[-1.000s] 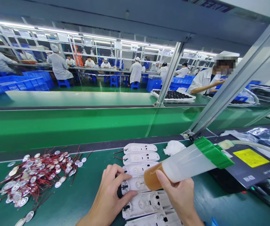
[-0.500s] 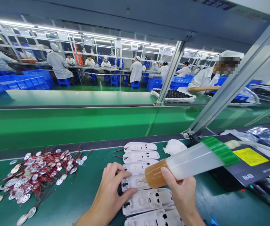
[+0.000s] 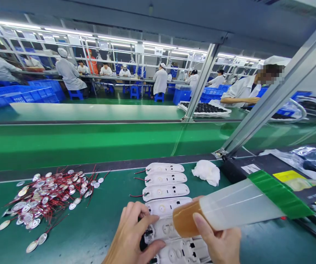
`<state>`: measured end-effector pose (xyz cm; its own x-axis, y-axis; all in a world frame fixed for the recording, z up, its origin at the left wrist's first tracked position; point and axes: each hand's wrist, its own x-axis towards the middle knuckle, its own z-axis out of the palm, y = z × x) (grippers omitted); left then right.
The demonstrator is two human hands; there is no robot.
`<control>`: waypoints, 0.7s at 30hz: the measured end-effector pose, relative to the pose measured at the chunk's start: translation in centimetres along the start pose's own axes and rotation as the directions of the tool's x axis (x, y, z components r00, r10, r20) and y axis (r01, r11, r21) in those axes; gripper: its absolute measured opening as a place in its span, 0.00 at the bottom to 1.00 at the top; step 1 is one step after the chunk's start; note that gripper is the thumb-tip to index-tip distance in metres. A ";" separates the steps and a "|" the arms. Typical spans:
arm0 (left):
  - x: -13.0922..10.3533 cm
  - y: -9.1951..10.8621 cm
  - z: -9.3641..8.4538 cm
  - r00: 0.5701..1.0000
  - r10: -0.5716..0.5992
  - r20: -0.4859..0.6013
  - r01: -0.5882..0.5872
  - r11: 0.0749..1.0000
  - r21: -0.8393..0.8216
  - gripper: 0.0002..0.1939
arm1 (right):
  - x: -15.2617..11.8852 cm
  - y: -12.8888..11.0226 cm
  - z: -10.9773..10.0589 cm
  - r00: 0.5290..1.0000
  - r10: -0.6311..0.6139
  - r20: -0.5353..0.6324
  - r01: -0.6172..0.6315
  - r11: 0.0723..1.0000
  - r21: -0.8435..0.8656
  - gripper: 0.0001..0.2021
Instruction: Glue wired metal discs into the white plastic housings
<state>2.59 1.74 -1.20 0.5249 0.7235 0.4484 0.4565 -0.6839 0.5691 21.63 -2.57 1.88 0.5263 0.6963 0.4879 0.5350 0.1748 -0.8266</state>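
Note:
My right hand (image 3: 220, 240) is wrapped round a glue dispensing syringe (image 3: 240, 205), a cloudy barrel with amber fluid at its lower end and a green cap. The syringe leans to the left over a column of white plastic housings (image 3: 166, 191). Its tip is hidden behind the barrel. With thumb and index finger, my left hand (image 3: 133, 233) grips the left end of one white plastic housing (image 3: 160, 229) under the syringe. Red wires stick out from the left of the farthest housings. Another housing (image 3: 174, 253) lies nearer to me, partly covered by my hands.
Left on the green bench is a heap of silvery discs with red wires (image 3: 43, 198). A crumpled white tissue (image 3: 206, 172) and a black dispenser box (image 3: 237, 168) are at right. A metal post (image 3: 270, 88) slants up beyond. Co-workers sit across the green belt (image 3: 91, 141).
Both hands and the syringe have moved toward me, to a nearer housing. The housing they were at now shows uncovered in part. The view has shifted slightly.

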 end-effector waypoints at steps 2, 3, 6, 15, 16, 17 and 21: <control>0.0 0.0 0.2 1.000 0.011 -0.005 -0.012 1.000 -0.011 0.16 | 0.4 0.8 -0.2 0.995 -0.052 0.081 0.052 0.999 0.011 0.18; 0.0 0.0 0.2 1.000 0.014 -0.005 -0.014 1.000 -0.013 0.16 | 0.5 1.1 -0.4 0.992 -0.057 0.111 0.055 0.998 0.023 0.17; 0.0 0.0 0.1 1.000 0.007 0.002 -0.007 1.000 -0.012 0.17 | 0.6 1.5 -0.5 0.987 -0.069 0.147 0.069 0.998 0.005 0.15; 0.0 -0.1 0.1 1.000 0.008 0.017 -0.008 1.000 -0.018 0.17 | 0.8 1.0 -0.7 0.985 -0.054 0.164 0.057 0.998 -0.012 0.16; 0.0 -0.2 0.2 1.000 0.016 0.017 -0.016 1.000 -0.019 0.17 | 0.8 0.9 -0.7 0.984 -0.058 0.169 0.058 0.998 0.005 0.15; 0.0 -0.3 0.2 0.999 0.028 0.017 -0.028 0.999 -0.021 0.18 | 0.7 0.8 -0.6 0.983 -0.060 0.175 0.057 0.998 0.024 0.15; -0.1 -0.5 0.3 0.998 0.055 0.014 -0.055 0.998 -0.021 0.18 | 0.0 0.1 0.0 0.991 0.006 0.137 -0.016 0.997 0.074 0.16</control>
<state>2.51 1.99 -1.74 0.5591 0.6832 0.4698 0.4118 -0.7206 0.5578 21.75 -2.55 1.80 0.4339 0.7863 0.4399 0.4759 0.2145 -0.8529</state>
